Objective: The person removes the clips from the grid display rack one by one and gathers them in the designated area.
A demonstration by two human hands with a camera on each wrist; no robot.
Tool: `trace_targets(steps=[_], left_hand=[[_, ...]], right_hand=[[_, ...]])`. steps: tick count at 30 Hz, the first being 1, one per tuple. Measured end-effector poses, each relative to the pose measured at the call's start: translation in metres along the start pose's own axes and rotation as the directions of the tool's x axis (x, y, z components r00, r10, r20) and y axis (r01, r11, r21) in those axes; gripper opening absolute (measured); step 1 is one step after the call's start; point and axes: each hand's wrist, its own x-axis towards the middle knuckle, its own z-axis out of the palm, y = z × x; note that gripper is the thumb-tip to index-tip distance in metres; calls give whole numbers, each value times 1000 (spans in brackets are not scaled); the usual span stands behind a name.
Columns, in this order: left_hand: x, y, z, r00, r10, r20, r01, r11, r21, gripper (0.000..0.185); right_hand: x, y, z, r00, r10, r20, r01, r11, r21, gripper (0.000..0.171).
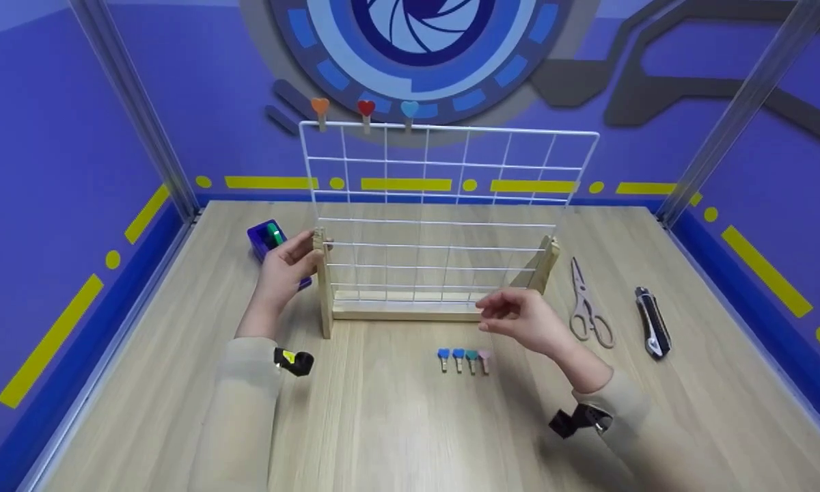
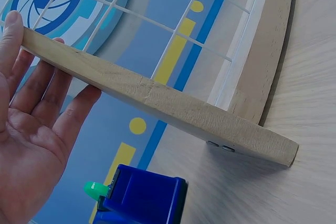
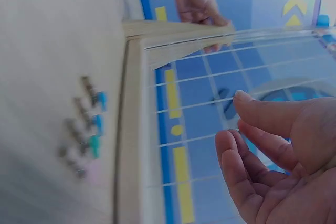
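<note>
A white wire grid stands upright in a wooden stand. My left hand grips the top of the stand's left upright, thumb on one side and fingers on the other, as the left wrist view shows. My right hand, fingers loosely bent and holding nothing, hovers before the grid's lower right part. Below and left of it, several heart-topped clothespins lie in a row on the table: blue, teal and pink. Along the grid's top wire sit an orange, a red and a light blue clothespin.
To the right of the stand lie scissors and a black utility knife. Behind my left hand is a dark blue box with a green item sticking out. Blue panels wall the table at the back and sides.
</note>
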Motion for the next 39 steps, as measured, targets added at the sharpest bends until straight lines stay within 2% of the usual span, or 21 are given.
trace_targets(steps=[11,19,27,34,36,39], left_hand=[[1,-1,0,1000,11,14,-11,1000,0,54],[1,0,0,1000,-16,10,16,1000,6,54],[1,-1,-1,1000,-11,2,11,1000,-2,56],[1,0,0,1000,2,5,-2,1000,-16,56],[0,1,0,1000,2,2,-2,1000,-12,55],[-1,1,0,1000,5,7,-5,1000,-10,54]], right_hand=[[25,-67,-23,996,-57,-64,59,998,28,24],[45,-110,-42,982,-149,-114,156,986,56,25],[67,-157,-60,948,-249,-196,266,962,65,25],[90,-196,-70,892,-361,-273,389,919,56,25],[97,-204,-71,881,-377,-286,402,915,34,25],[109,-214,-73,881,-367,-300,391,920,23,25]])
